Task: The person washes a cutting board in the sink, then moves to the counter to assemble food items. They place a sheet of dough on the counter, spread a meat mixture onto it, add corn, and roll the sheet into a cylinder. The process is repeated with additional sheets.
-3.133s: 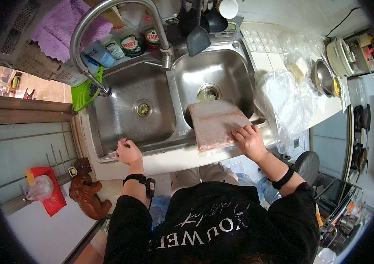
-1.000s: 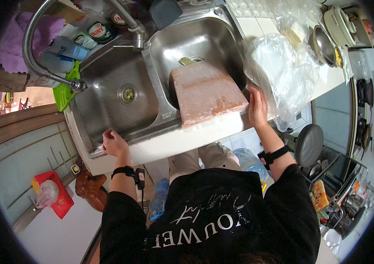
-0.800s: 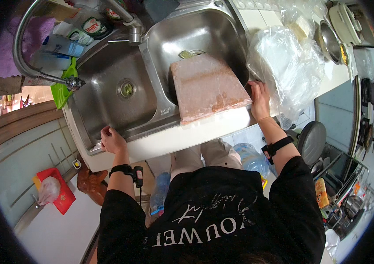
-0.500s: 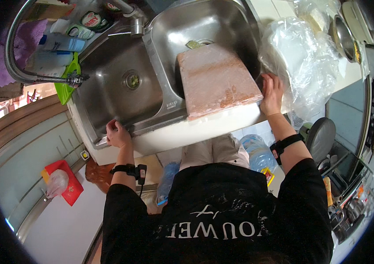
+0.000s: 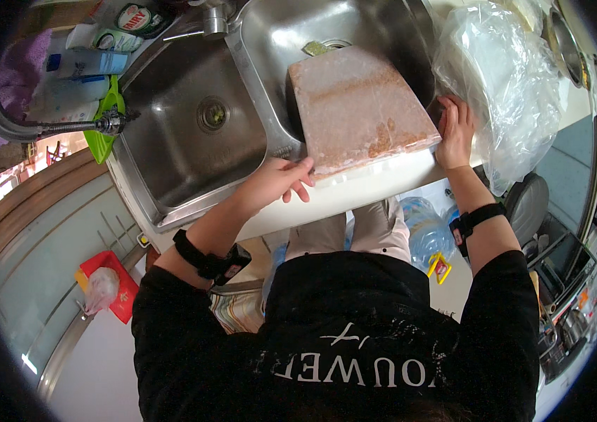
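Observation:
A large, flat pinkish-brown slab (image 5: pixel 358 109), with a frosty-looking surface and whitish patches, leans out of the right basin and over the counter's front edge. What it is made of, I cannot tell. My right hand (image 5: pixel 457 133) is at its right near corner, fingers bent against the edge; the thumb is hidden. My left hand (image 5: pixel 277 181) reaches to the left near corner, index finger touching or almost touching it, the other fingers loosely apart. A piece of something green (image 5: pixel 317 48) lies beside the right basin's drain, behind the slab.
The left basin (image 5: pixel 172 151) has green scraps in its drain. Bottles (image 5: pixel 98 65), a light-green scoop (image 5: pixel 106 123) and a bent metal hose (image 5: pixel 45 130) stand at the left. Clear plastic bags (image 5: pixel 502 84) and a metal bowl (image 5: pixel 567 49) lie right. Large blue-tinted bottles (image 5: pixel 421 228) stand below.
My left hand has moved from the left basin's front rim rightward to the slab's corner. My right hand stays at the slab's right edge. The whole view has shifted slightly.

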### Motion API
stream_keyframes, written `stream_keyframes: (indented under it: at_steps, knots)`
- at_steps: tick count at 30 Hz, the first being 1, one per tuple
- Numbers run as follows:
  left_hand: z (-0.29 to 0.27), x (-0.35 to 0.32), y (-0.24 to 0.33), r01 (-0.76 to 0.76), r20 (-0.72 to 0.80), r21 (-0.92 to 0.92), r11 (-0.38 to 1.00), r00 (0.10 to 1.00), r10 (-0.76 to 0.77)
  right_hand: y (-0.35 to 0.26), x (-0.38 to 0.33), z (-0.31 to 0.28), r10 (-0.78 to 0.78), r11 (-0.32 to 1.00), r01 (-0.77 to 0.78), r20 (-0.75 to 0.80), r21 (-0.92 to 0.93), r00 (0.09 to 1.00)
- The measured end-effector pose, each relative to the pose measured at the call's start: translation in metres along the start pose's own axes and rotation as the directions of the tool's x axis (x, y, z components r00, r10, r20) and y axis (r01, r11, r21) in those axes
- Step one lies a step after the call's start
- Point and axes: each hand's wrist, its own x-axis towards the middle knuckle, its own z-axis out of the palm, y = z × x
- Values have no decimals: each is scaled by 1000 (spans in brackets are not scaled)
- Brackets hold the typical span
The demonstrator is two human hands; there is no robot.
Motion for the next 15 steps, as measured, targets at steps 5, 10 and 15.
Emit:
stream_keyframes:
  at_steps: [5,10,15]
  knots:
    - [18,11,-7,20,15,-248,969,1000,-16,0,-1,-1,8,1000,-8,5,17,1000]
    - [18,19,-15,-47,26,-302,952,998,58,1,-1,-1,9,1000,-10,20,26,1000]
    - [20,16,-17,-31,18,-347,937,999,40,2,-1,0,5,1000,-5,16,25,1000]
